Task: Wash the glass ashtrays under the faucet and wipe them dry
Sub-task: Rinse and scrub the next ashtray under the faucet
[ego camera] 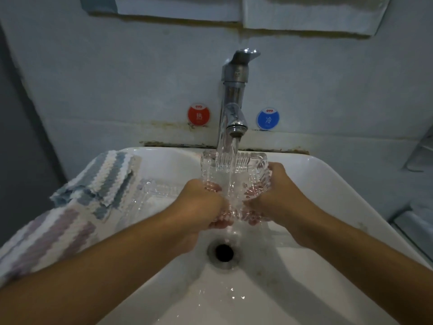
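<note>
A square cut-glass ashtray (234, 167) is held tilted under the running chrome faucet (234, 109), and water streams into it. My left hand (203, 202) grips its left side, fingers curled underneath. My right hand (269, 195) grips its right side the same way. A second glass ashtray (152, 195) lies in the white sink (328, 184) at the left, beside my left wrist. Striped cloths (70, 207) drape over the sink's left rim.
The drain (223, 252) sits below my hands, with water splashing at the basin's front. A red hot-water sticker (198, 114) and a blue cold-water sticker (268, 118) flank the faucet on the wall. A metal rack edge (419, 156) shows at the right.
</note>
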Available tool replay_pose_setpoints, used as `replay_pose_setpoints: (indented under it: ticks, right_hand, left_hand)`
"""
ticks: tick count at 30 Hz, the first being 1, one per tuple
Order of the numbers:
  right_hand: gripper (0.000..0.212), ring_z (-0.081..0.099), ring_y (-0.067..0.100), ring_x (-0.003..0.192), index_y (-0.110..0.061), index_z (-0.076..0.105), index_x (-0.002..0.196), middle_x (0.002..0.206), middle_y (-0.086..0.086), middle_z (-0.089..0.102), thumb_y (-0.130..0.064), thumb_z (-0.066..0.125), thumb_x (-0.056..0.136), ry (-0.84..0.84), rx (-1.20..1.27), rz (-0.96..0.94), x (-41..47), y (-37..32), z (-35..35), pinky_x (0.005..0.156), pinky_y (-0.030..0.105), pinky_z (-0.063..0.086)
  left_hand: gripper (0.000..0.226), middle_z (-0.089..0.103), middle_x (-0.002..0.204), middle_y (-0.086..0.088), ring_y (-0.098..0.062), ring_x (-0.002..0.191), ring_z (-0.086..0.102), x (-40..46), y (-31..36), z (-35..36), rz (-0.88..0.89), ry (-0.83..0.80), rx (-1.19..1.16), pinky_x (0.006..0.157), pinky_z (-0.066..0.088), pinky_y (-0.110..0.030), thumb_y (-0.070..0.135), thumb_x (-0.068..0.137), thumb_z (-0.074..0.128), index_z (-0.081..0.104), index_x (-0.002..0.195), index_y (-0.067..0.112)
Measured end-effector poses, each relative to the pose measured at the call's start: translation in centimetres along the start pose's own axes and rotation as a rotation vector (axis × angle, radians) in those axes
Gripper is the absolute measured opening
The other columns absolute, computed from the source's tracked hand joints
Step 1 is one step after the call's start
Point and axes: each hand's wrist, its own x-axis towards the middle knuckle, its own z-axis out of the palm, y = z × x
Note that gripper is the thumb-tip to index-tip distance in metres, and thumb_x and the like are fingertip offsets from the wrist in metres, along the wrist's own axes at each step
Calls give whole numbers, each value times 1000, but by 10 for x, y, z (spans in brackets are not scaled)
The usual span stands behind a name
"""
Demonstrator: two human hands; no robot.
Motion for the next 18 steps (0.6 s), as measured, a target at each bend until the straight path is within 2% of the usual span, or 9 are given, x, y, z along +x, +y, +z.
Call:
replay_pose_setpoints:
  ticks: [5,7,9,11,12,13,15,17,18]
  right_hand:
    - [58,71,20,82,-23,36,127,103,6,66,-11,76,87,31,-45,-60,-3,-3,1,62,34,63]
    - [40,69,18,86,-21,44,130,107,3,66,-25,66,96,44,-5,-55,0,-10,-4,64,32,58]
    - [27,68,19,87,-18,59,118,103,2,71,-38,50,103,74,65,-56,4,-15,-12,73,33,55]
    - [33,70,23,84,-20,66,104,89,3,74,-40,39,106,88,152,-61,9,-17,-19,70,32,55]
    - [35,70,24,85,-20,66,106,91,4,74,-39,36,107,95,153,-74,10,-16,-21,66,30,55]
    - [35,70,21,85,-20,65,112,96,5,72,-37,35,107,103,132,-101,12,-14,-22,63,26,55]
    - [33,68,1,80,-21,62,121,100,-4,68,-34,34,109,107,103,-178,16,-7,-23,55,13,52]
    - [31,62,-16,72,-22,62,120,101,-13,65,-32,35,109,101,141,-217,19,-1,-21,52,2,45]
    - [31,63,-16,73,-21,63,117,102,-11,66,-32,36,109,97,177,-219,20,1,-20,53,1,45]
  left_hand:
    - [20,73,88,-18,-20,57,69,-7,3,0,-15,24,25,50,52,-23,5,85,76,67,102,-3]
    - [7,72,83,-18,-22,57,70,-11,8,-1,-30,33,-30,48,53,-25,2,92,66,66,98,-2]
    - [6,71,83,-19,-24,56,70,-12,14,-1,-49,40,-110,47,54,-26,1,96,58,64,94,-1]
    - [12,69,80,-20,-24,51,68,-14,19,-1,-74,34,-188,43,52,-24,0,98,52,62,91,-1]
    - [17,68,79,-21,-23,48,67,-14,21,-1,-96,25,-227,41,50,-22,-1,100,47,61,90,-1]
    - [23,67,79,-21,-22,45,65,-14,21,-2,-128,11,-267,38,49,-21,0,101,40,60,90,-1]
    - [29,66,79,-21,-19,44,63,-14,22,-2,-202,-28,-317,36,46,-19,0,102,31,59,92,-3]
    - [32,67,73,-20,-17,44,61,-14,21,-1,-262,-80,-337,34,44,-18,-1,99,28,59,95,-6]
    - [33,68,69,-18,-16,44,60,-14,21,-1,-284,-104,-340,34,43,-18,-2,98,27,60,96,-6]
